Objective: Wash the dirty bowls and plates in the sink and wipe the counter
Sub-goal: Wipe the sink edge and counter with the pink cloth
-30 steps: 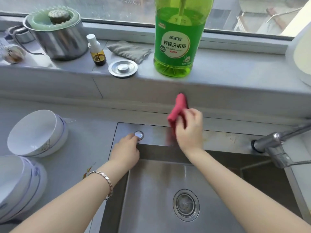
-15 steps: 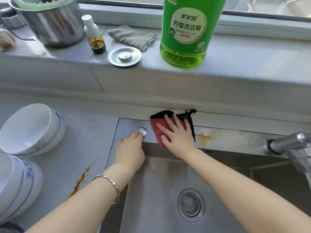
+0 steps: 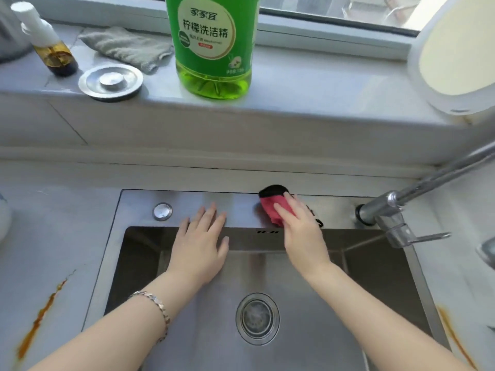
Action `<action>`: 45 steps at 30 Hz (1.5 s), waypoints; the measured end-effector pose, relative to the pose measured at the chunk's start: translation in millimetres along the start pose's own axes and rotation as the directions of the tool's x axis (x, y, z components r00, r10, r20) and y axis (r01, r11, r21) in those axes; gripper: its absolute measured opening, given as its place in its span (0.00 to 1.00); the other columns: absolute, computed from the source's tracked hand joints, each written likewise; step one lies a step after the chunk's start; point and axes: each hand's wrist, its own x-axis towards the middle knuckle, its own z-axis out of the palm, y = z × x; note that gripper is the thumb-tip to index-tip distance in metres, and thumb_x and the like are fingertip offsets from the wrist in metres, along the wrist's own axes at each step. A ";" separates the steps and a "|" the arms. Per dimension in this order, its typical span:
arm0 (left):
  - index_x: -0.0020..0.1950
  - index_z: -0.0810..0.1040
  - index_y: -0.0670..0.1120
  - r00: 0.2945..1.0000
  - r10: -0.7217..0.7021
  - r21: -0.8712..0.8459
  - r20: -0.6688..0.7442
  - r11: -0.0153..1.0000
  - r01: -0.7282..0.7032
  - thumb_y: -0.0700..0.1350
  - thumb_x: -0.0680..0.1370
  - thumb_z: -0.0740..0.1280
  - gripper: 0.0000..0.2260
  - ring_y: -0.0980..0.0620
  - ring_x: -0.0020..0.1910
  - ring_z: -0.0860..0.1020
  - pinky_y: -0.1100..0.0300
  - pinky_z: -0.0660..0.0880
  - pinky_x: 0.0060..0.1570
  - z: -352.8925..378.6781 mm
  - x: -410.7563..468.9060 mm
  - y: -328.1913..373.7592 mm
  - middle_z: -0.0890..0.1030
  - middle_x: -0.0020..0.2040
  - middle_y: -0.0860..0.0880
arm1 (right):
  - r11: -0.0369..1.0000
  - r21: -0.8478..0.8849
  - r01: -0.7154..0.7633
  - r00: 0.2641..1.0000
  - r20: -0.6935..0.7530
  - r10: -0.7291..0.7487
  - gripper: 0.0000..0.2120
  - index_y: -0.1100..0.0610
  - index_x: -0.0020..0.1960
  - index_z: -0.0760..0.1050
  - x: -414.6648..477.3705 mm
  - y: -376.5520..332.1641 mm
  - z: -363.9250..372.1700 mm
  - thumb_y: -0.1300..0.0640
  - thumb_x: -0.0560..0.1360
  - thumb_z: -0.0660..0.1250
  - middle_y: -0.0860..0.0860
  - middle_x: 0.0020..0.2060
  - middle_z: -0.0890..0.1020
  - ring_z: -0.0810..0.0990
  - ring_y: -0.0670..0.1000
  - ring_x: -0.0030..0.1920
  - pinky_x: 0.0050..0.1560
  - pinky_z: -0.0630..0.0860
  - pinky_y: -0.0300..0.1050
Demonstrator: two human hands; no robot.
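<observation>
Her right hand [image 3: 300, 226] pressed a red cloth [image 3: 276, 210] flat against the sink's back ledge [image 3: 241, 207], fingers together. Her left hand [image 3: 201, 236] lay empty beside it, fingers spread.

cloth [image 3: 273, 210] on sink [image 3: 214, 200] ledge, faucet [image 3: 388, 207] right

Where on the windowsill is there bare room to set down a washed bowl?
The windowsill is bare between the green detergent bottle and the white appliance. Left of the bottle it is crowded: grey rag, metal sink plug, small dropper bottle.
</observation>
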 end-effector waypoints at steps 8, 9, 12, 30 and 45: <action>0.53 0.82 0.49 1.000 -0.024 0.174 0.015 0.984 0.021 0.53 0.71 0.54 0.21 0.35 0.54 0.79 0.41 0.76 0.48 8.2 14.7 18.2 0.81 0.55 0.42 | 0.964 -0.254 0.074 0.964 0.265 -0.004 0.35 0.44 0.74 0.56 31.0 40.4 15.8 0.35 0.71 0.36 0.51 0.76 0.53 0.48 0.54 0.76 0.74 0.45 0.52; 0.52 0.82 0.49 0.999 -0.033 0.185 0.015 0.982 0.029 0.53 0.71 0.54 0.21 0.36 0.54 0.79 0.41 0.76 0.47 8.5 14.5 19.1 0.81 0.54 0.42 | 0.964 -0.267 -0.014 0.971 0.226 0.077 0.35 0.43 0.75 0.53 34.0 53.2 12.5 0.35 0.70 0.35 0.51 0.76 0.51 0.46 0.54 0.76 0.73 0.43 0.52; 0.53 0.82 0.48 1.000 -0.019 0.195 0.001 0.981 0.019 0.53 0.72 0.55 0.20 0.35 0.55 0.79 0.42 0.76 0.48 11.5 14.7 20.6 0.81 0.55 0.41 | 0.932 -0.303 -0.201 0.958 0.136 0.251 0.27 0.44 0.75 0.54 45.3 82.7 -2.1 0.40 0.77 0.43 0.52 0.76 0.51 0.46 0.55 0.76 0.73 0.44 0.53; 0.73 0.58 0.53 0.995 -0.081 0.142 0.064 0.987 0.071 0.52 0.81 0.51 0.20 0.46 0.76 0.50 0.49 0.52 0.72 7.1 6.7 53.9 0.53 0.77 0.48 | 0.891 0.143 -0.431 0.902 0.081 0.423 0.30 0.56 0.71 0.65 -69.1 90.2 -53.6 0.74 0.72 0.54 0.51 0.71 0.67 0.68 0.54 0.69 0.69 0.63 0.46; 0.77 0.51 0.51 0.987 0.045 0.057 0.157 0.997 -0.055 0.48 0.81 0.54 0.25 0.51 0.77 0.48 0.53 0.49 0.74 27.4 1.9 152.4 0.49 0.78 0.51 | 0.898 0.205 -0.391 0.912 0.219 0.347 0.19 0.59 0.66 0.72 -108.6 150.2 -85.1 0.68 0.77 0.56 0.53 0.68 0.70 0.67 0.51 0.69 0.64 0.56 0.30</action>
